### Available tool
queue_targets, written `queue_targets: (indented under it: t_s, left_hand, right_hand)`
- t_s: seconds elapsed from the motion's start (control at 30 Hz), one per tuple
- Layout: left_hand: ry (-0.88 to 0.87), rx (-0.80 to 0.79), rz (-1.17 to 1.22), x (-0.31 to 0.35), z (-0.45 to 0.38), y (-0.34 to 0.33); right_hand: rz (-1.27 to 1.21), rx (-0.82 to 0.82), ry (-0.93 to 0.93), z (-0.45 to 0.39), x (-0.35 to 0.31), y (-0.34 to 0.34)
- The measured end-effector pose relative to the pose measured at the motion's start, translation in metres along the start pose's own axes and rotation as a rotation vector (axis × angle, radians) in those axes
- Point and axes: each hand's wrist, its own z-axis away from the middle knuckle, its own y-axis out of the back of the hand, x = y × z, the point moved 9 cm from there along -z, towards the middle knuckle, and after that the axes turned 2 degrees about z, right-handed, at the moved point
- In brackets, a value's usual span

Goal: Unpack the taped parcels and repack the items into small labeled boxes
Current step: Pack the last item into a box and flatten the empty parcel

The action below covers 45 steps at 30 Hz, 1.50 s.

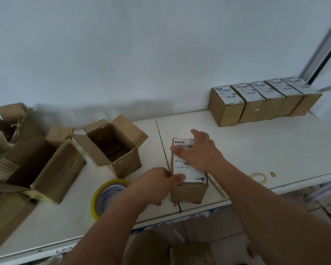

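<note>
A small brown box (187, 191) stands near the front edge of the white table (256, 146), with a white shipping label (185, 170) on its top. My right hand (198, 152) lies flat on the label, fingers spread and pressing it down. My left hand (158, 185) grips the box's near left corner, thumb on the label's edge. Left of them stands an opened parcel (114, 146) with its flaps up; its inside looks empty.
A roll of yellowish tape (108, 196) lies under my left forearm. Several labeled small boxes (262, 102) line the back right by the wall. Opened, torn cartons (36, 159) pile at the left. More cardboard (170, 247) sits below the table edge.
</note>
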Motion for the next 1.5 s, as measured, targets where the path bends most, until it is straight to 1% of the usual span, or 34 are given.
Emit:
queue_targets:
  t_s: [0.1,0.27,0.4,0.53,0.63,0.77,0.83,0.93,1.0,1.1,1.33,1.4,1.5]
  left_hand:
    - [-0.023,0.031,-0.023,0.004,0.001,0.001]
    - [-0.022,0.066,-0.022,0.007,0.003,0.002]
    - [-0.014,0.055,0.007,0.004,0.003,-0.001]
    - [-0.005,0.026,0.074,0.000,0.002,-0.004]
    - [-0.010,0.000,0.094,-0.002,0.003,-0.005]
    - [0.001,0.050,0.102,-0.001,0.005,-0.002]
    - [-0.003,0.060,0.095,0.000,0.005,-0.003]
    - [-0.020,0.074,0.070,0.000,0.006,-0.003]
    - [-0.022,0.083,0.077,0.000,0.007,-0.003]
    - [-0.033,0.084,0.085,0.002,0.010,-0.003]
    - [-0.135,0.113,0.101,0.010,0.017,0.003]
    - [-0.155,0.138,0.113,0.013,0.019,0.007]
    - [-0.239,0.209,0.120,0.025,0.027,0.016]
  right_hand:
    - [-0.061,-0.023,-0.026,0.004,0.005,-0.004]
    - [-0.070,-0.005,-0.054,0.008,0.003,0.000]
    - [-0.221,0.056,-0.125,0.022,0.017,0.006]
    - [-0.399,-0.002,-0.222,0.042,0.038,-0.011]
    - [-0.447,-0.014,-0.201,0.048,0.040,-0.020]
    - [-0.516,-0.021,-0.201,0.047,0.036,-0.019]
    - [-0.541,-0.057,-0.232,0.054,0.037,-0.020]
    - [-0.556,-0.192,-0.328,0.077,0.047,-0.035]
    - [-0.624,-0.258,-0.386,0.093,0.052,-0.047]
    - [-0.679,-0.270,-0.368,0.105,0.051,-0.054]
    - [-0.802,-0.231,-0.256,0.108,0.038,-0.049]
    - [-0.864,-0.210,-0.276,0.108,0.037,-0.048]
    - [-0.954,-0.107,-0.331,0.104,0.043,-0.038]
